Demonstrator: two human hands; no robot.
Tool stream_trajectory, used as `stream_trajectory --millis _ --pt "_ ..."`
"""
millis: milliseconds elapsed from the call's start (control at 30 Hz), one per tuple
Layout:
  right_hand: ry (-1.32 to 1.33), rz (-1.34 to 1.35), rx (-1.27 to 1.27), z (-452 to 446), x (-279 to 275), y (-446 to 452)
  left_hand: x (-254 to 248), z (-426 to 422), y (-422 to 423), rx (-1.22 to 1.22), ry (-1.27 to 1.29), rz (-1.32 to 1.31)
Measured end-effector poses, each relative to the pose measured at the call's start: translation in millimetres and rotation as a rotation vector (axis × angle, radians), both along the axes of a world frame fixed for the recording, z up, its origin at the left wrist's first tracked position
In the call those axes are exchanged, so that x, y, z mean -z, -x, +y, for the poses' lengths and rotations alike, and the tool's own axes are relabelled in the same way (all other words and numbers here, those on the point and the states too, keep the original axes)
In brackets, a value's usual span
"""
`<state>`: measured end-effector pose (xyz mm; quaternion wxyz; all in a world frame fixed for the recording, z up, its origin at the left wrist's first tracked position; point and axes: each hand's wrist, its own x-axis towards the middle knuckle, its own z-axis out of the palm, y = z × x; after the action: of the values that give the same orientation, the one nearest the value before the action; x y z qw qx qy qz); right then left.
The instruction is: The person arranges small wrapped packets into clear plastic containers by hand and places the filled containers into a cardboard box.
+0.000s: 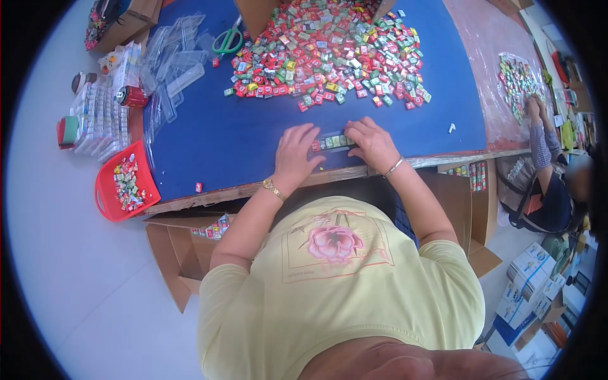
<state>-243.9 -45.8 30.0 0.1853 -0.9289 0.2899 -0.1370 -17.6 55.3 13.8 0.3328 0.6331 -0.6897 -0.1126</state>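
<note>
In front of me at the near edge of the blue table, a clear plastic case [330, 142] holds a row of several small coloured boxes. My left hand [294, 155] grips its left end, thumb on the near side and fingers on the far side. The right end is held by my right hand [375, 149], whose fingers bend over it and hide part of the row. Beyond both hands lies a big heap of small red, green and yellow boxes [323, 54].
Clear plastic cases [180, 60] and green-handled scissors [228, 41] lie at the back left. A red scoop [136, 180] with loose boxes is left of the table edge. Open cartons [180, 253] stand below. At the right, another person [548, 183] reaches toward a second pile [516, 82].
</note>
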Motion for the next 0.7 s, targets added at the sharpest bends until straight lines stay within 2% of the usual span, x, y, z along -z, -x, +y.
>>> stream_trajectory --millis 100,300,367,400,467,533,567,633,700 --pt "0.000 0.027 -0.021 -1 4 -5 5 -8 -1 0.148 -0.214 -0.067" --pt "0.014 0.020 -0.123 16 10 -15 10 22 -18 0.141 -0.205 -0.023" --pt "-0.224 -0.070 -0.177 19 13 -16 11 39 -34 0.148 -0.139 0.091" --pt "-0.228 -0.084 -0.212 18 13 -18 7 47 -49 0.114 -0.143 0.076" --pt "-0.171 -0.203 -0.121 15 12 -18 -3 58 -94 -0.339 -0.047 0.043" --pt "-0.141 -0.218 -0.081 13 13 -19 5 72 -169 -0.673 0.144 -0.213" --pt "-0.112 -0.226 -0.027 12 13 -20 -1 81 -204 -0.823 0.101 -0.294" --pt "-0.072 -0.235 0.019 12 13 -21 14 101 -273 -0.983 0.003 -0.337" --pt "-0.001 -0.300 0.121 13 23 -22 19 95 -317 -0.958 0.001 -0.324"
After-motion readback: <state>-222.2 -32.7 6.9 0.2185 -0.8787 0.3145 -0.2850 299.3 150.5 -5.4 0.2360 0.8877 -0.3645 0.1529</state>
